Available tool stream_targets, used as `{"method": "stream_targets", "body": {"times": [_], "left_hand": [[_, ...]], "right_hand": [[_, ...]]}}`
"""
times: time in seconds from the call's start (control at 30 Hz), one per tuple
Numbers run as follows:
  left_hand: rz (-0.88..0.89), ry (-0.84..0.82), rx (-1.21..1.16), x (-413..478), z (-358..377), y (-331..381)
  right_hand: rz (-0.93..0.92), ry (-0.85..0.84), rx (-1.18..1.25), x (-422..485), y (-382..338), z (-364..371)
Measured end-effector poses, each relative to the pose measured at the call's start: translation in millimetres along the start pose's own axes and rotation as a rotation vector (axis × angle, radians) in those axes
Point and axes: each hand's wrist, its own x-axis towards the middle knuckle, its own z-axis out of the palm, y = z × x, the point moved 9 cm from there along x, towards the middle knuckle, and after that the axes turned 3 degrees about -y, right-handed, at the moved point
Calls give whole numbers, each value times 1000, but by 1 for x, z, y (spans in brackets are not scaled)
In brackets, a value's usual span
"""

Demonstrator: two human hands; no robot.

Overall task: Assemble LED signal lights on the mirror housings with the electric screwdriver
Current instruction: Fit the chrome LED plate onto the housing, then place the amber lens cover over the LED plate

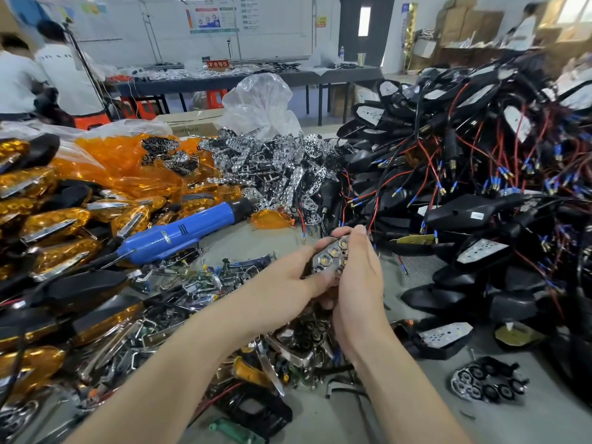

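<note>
Both my hands hold one LED signal light, a chrome reflector with several yellow LED cells, above the middle of the table. My left hand grips it from the left and below. My right hand curls over its right side, thumb at the top edge. The mirror housing under the reflector is mostly hidden by my fingers. The blue electric screwdriver lies on the table to the left, apart from both hands.
A tall pile of black mirror housings with red and black wires fills the right. Orange lenses and finished orange lights lie left. Loose chrome reflectors sit behind, small metal parts in front. People work at the far left.
</note>
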Motion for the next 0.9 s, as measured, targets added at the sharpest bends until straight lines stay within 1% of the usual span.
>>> {"method": "stream_targets", "body": {"times": [0.07,0.13,0.2,0.27,0.37,0.47,0.53,0.63,0.7,0.73,0.8,0.9], "left_hand": [[-17,-4,17,-2,1,-1],[-27,54,40,-3,-3,-1],[-33,119,14,-2,-6,-2],[-47,143,-6,-1,-4,-4],[-41,130,8,4,-1,-5],[10,74,29,2,1,3],[50,99,149,-1,-3,12],[96,261,435,-17,-27,31],[143,386,502,-40,-46,40],[183,414,507,-56,-50,43],[251,398,570,-80,-47,40],[311,259,760,-107,-15,17]], "right_hand": [[-7,18,-29,2,2,-2],[-38,28,-55,2,0,-3],[-59,34,-43,2,-2,-2],[-25,47,3,0,0,-2],[21,63,54,0,4,-6],[-9,68,37,2,1,-9],[-19,69,92,4,-3,-9],[16,73,293,6,-7,-11],[70,73,457,5,-8,-12],[90,69,526,5,-8,-12],[104,45,610,4,-12,-11],[123,10,649,2,-14,-7]]}}
